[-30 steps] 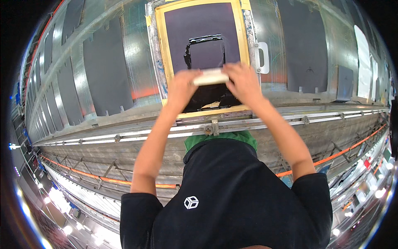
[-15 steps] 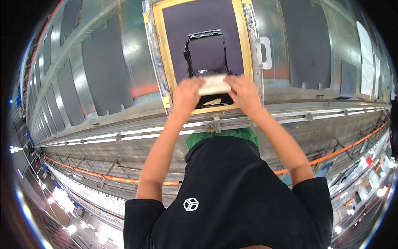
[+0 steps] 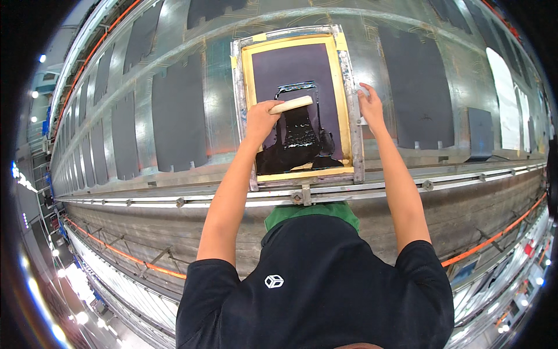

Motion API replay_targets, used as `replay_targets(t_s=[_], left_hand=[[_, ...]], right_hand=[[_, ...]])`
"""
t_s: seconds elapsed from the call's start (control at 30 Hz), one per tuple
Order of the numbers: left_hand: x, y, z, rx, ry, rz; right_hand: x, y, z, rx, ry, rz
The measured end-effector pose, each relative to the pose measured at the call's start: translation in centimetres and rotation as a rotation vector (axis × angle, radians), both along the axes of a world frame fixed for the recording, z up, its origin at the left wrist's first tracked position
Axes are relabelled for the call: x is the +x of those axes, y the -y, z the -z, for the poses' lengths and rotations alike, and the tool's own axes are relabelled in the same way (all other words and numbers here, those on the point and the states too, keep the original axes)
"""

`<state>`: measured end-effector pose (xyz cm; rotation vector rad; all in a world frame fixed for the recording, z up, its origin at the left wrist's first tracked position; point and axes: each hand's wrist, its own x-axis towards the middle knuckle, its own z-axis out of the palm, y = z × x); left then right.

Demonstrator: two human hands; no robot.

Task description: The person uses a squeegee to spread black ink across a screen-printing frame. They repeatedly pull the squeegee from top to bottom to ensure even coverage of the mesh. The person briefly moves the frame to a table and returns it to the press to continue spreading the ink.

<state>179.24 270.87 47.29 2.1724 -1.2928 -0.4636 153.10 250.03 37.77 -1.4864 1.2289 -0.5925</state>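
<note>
Right hand point(image 3: 370, 107) off the squeegee point(image 3: 294, 104), left hand point(image 3: 263, 120) holds on

A second ago both hands gripped the squeegee; now they are apart. The left is clamped on the bar's left end, and the right is at the frame's point(image 3: 355, 136) right side, by a white handle mostly hidden behind it; whether it grips the handle I cannot tell. The two-handed pull is broken off, and one hand alone carries the bar.

The squeegee has also gone from the near part of the frame to about its middle, tilted, right end farther; whether it touches the mesh point(image 3: 285, 63) is unclear. The frame, lined with yellow tape, holds glossy black ink point(image 3: 299, 139), pooled mainly at the near end, with a streak beyond the bar. Dark sheets point(image 3: 179, 116) lie left and right on the metal bench point(image 3: 222, 87).
</note>
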Motion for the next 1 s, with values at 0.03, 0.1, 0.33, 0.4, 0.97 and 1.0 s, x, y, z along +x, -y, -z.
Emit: replay_targets(t_s=[0.03,0.1,0.33,0.4,0.97,1.0], left_hand=[[-0.1,0.0,0.4,-0.037,0.034,-0.002],[-0.5,-1.8,2.2,-0.161,0.083,0.018],[-1.8,-9.9,0.8,-0.351,0.08,-0.03],[0.4,-13.3,-0.1,-0.353,0.1,-0.053],[32.3,-31.4,-4.1,-0.153,0.158,-0.006],[33.2,-31.1,-3.9,-0.136,0.158,0.008]], right_hand=[[0.0,0.5,0.8,-0.087,0.014,0.03],[1.3,0.1,1.0,-0.247,0.044,0.056],[3.7,-1.9,-4.6,-0.232,-0.035,0.091],[6.8,-4.3,-4.6,-0.218,0.017,0.089],[37.2,-29.2,-5.8,-0.214,0.073,0.098],[37.5,-29.4,-5.8,-0.218,0.051,0.104]])
